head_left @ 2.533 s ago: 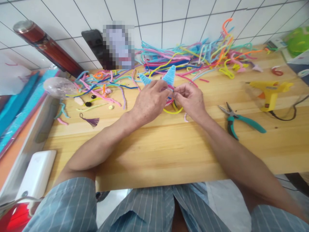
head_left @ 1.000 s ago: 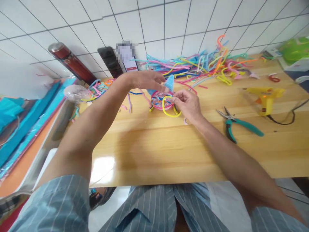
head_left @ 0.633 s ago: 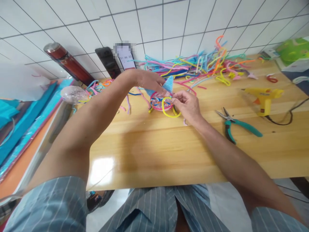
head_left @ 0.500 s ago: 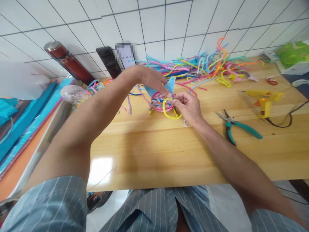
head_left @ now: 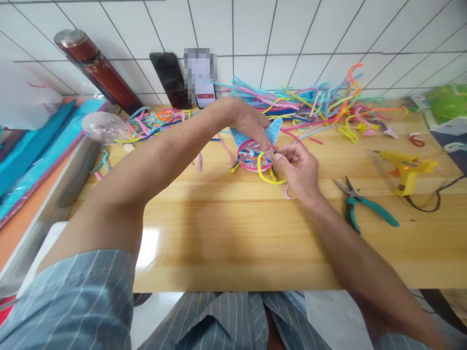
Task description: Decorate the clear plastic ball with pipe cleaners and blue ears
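A small craft figure made of pipe cleaners stands at the back of the table. It has a pink-rimmed round front with blue and orange strands, blue pointed parts behind, and dark-and-yellow feet. My left hand arches over it from above, its fingers closed on the figure's right rim. From the right, my right hand pinches a yellow pipe cleaner against that same rim. The yellow strand hangs in a loop in front of the figure. The fingertips of both hands nearly meet, and the exact contact there is hidden.
Behind lies a heap of coloured pipe cleaners. Pliers and a yellow glue gun with a cord lie to the right. Two phones lean on the tiled wall near a red flask. A clear plastic ball sits at left.
The camera view has shifted, so the table's contents appear slightly further right. Both hands keep their hold at the figure's rim, and the yellow loop has tilted a little.
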`<state>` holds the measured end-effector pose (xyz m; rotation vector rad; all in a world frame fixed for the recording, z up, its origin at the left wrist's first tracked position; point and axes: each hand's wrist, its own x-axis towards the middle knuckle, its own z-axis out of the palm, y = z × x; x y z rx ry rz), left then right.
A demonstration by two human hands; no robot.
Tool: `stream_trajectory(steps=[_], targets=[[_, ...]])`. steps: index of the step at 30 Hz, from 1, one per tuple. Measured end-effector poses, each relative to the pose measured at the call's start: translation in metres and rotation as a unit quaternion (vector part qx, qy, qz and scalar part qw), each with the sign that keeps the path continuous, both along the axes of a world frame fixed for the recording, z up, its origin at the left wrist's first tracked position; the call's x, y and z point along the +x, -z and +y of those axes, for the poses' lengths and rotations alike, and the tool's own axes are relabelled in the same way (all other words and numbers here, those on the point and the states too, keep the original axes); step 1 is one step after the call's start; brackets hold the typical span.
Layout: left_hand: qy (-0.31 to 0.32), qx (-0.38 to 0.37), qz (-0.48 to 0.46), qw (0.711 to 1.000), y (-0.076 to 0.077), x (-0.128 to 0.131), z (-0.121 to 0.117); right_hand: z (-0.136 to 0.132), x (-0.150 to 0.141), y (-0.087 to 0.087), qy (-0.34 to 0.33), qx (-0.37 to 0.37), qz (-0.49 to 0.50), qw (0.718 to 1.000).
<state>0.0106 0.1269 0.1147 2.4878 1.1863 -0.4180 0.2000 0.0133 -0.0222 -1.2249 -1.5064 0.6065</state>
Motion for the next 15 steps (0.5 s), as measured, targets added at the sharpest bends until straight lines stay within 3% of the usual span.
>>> stream_trajectory(steps=[2,6,11,15], targets=[[-0.001,0.007,0.006,1.0,0.002,0.0,0.0,-0.009,0.003,-0.004,0.026,0.076,-0.095,0.992],[-0.012,0.013,-0.003,1.0,0.004,0.001,0.0,-0.026,-0.003,-0.008,0.002,0.19,-0.294,0.937],[-0.021,-0.002,-0.05,0.999,0.004,0.0,-0.002,-0.028,-0.014,-0.001,0.033,0.226,-0.393,0.891],[0.007,-0.011,-0.075,0.997,0.012,-0.001,0.009,-0.024,-0.005,0.0,0.029,0.216,-0.414,0.884]])
